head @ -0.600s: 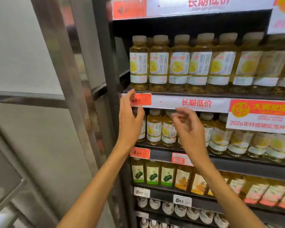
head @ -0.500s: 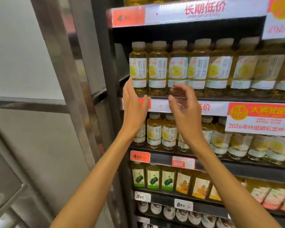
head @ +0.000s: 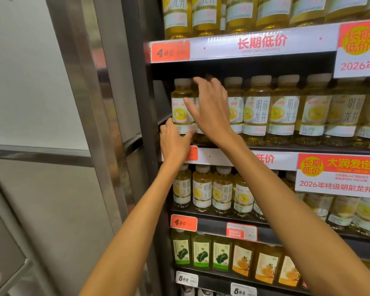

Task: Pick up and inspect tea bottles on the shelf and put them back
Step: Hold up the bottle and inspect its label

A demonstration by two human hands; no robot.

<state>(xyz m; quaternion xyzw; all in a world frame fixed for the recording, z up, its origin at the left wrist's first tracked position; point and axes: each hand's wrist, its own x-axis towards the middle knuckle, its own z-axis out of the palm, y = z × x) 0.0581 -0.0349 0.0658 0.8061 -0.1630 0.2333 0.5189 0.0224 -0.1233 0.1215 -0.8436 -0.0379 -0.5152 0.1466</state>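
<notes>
Two bare forearms reach up from the bottom edge. Left hand (head: 174, 142) sits at the base of the leftmost tea bottle (head: 181, 107) on the middle shelf (head: 286, 148), fingers curled round its lower part, thumb on the front. Right hand (head: 209, 110) is spread wide over the 2nd bottle (head: 201, 136), fingers straight, tips at the cap; looks like touching, not gripping, but its palm side is hidden. Both bottles stand upright at the row's left end. To the right approx. 6 more bottles (head: 256, 112) in the front row, last ones blurred. Above, an orange price tag (head: 170, 51) reads 4.80; 2 more orange tags lower down.
</notes>
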